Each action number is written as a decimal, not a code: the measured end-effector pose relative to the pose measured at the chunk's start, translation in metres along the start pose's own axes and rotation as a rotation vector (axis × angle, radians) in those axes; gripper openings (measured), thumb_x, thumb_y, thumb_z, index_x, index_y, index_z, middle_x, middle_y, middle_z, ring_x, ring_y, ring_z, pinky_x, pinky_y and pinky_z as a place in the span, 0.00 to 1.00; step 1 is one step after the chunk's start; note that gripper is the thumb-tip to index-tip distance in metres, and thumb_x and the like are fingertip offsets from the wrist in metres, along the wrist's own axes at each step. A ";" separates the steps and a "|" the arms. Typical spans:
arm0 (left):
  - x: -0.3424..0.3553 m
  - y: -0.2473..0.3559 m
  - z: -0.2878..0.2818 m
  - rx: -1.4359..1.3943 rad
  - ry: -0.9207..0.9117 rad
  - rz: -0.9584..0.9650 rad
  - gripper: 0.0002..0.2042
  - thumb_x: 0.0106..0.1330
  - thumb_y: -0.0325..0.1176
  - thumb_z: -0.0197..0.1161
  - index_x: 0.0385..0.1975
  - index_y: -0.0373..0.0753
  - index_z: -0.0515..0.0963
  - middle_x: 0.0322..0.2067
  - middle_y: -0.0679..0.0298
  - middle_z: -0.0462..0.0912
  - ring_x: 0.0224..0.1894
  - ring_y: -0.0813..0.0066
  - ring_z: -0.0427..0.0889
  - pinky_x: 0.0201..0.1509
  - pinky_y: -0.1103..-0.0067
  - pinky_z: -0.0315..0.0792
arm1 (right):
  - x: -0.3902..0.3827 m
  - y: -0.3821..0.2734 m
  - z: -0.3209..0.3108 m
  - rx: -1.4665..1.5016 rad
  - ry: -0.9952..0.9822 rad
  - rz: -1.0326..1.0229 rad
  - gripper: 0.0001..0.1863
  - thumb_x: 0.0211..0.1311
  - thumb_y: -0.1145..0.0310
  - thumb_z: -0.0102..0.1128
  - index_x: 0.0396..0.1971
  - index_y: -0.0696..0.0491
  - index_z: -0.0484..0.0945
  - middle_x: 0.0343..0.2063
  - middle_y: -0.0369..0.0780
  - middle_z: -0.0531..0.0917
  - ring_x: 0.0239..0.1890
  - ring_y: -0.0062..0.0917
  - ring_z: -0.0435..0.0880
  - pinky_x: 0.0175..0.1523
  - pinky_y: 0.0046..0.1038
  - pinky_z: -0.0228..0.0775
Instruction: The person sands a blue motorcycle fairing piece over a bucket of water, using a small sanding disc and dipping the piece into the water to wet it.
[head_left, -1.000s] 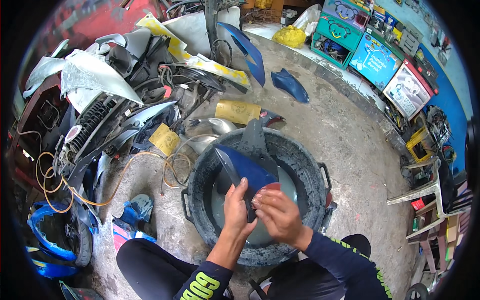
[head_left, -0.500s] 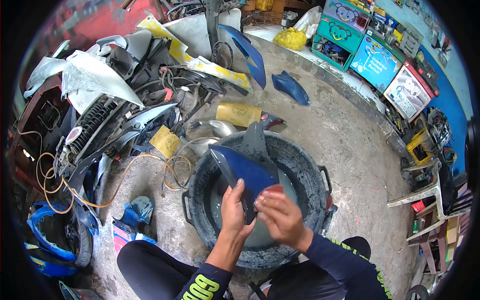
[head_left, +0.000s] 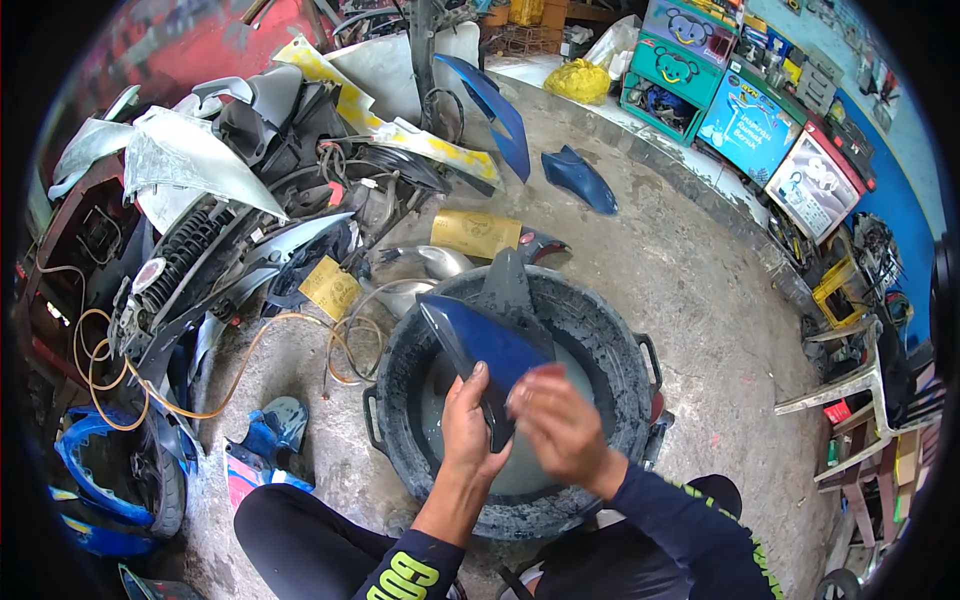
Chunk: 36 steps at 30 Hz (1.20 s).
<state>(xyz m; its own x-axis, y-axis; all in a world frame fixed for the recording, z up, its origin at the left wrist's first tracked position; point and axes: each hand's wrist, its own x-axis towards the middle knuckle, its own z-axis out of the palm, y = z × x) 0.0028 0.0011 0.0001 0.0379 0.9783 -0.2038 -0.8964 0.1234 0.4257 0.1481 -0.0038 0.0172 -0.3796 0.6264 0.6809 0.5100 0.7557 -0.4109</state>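
My left hand (head_left: pixel 466 420) grips the lower end of a dark blue motorcycle body panel (head_left: pixel 483 338), thumb along its near edge. The panel is tilted above a round black tub (head_left: pixel 400 480) with cloudy water (head_left: pixel 530 465) in it. Against the panel's right lower end, my right hand (head_left: pixel 565 425) is closed on a small reddish piece that looks like sandpaper (head_left: pixel 546 372); most of it is hidden by the fingers. Behind the panel, a grey-black pointed panel (head_left: pixel 508 285) leans over the tub's far rim.
Two yellowish paper sheets (head_left: pixel 476 232) lie beyond the tub. A thin orange hose (head_left: pixel 225 405) loops at the left, near piled motorcycle parts (head_left: pixel 200 155). Blue panels (head_left: pixel 580 180) rest on the concrete farther off. Drawers (head_left: pixel 675 65) and a metal stand (head_left: pixel 850 385) line the right side.
My right hand has shifted very slightly at the panel's lower end and is a little blurred. My left hand and the panel stay almost in place.
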 end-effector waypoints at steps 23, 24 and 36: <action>0.002 -0.001 -0.004 0.075 0.009 -0.019 0.11 0.78 0.36 0.54 0.51 0.37 0.76 0.44 0.57 0.86 0.45 0.66 0.88 0.52 0.70 0.83 | -0.001 -0.004 -0.001 0.035 -0.085 -0.033 0.15 0.57 0.75 0.63 0.46 0.61 0.84 0.48 0.46 0.85 0.56 0.45 0.80 0.65 0.44 0.71; 0.005 -0.001 -0.005 0.066 0.001 -0.013 0.12 0.78 0.36 0.53 0.51 0.37 0.76 0.44 0.58 0.86 0.45 0.65 0.88 0.52 0.70 0.82 | 0.003 0.001 0.000 -0.021 -0.082 0.020 0.16 0.57 0.75 0.64 0.46 0.61 0.84 0.48 0.46 0.85 0.57 0.45 0.80 0.65 0.44 0.71; 0.012 -0.002 -0.006 0.057 0.077 -0.027 0.16 0.77 0.37 0.49 0.53 0.33 0.73 0.47 0.47 0.85 0.46 0.51 0.88 0.50 0.61 0.85 | -0.007 -0.028 0.000 0.056 -0.084 -0.076 0.13 0.55 0.75 0.66 0.41 0.61 0.85 0.46 0.45 0.85 0.54 0.43 0.82 0.61 0.43 0.74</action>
<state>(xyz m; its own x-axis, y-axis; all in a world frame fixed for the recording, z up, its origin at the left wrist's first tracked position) 0.0024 0.0115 -0.0084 0.0259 0.9591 -0.2820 -0.8690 0.1610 0.4679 0.1367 -0.0295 0.0239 -0.4803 0.5789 0.6590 0.4340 0.8097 -0.3950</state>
